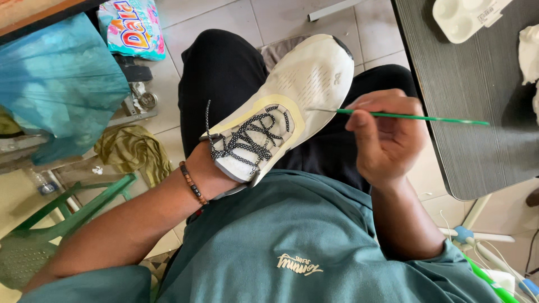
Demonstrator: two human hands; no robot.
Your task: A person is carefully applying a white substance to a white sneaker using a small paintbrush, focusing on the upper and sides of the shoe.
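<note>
Painting in progress: right hand (387, 137) fingers pinch a green paintbrush (415, 116), tip touching the white sneaker (303, 90) on the lap, left hand (210, 171) inside it; steady tip control required.

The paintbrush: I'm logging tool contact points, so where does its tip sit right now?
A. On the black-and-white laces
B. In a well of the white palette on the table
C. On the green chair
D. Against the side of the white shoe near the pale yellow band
D: the right hand holds the thin green paintbrush with its tip at the white shoe beside the pale yellow band, while the left hand is tucked into the shoe's opening.
</note>
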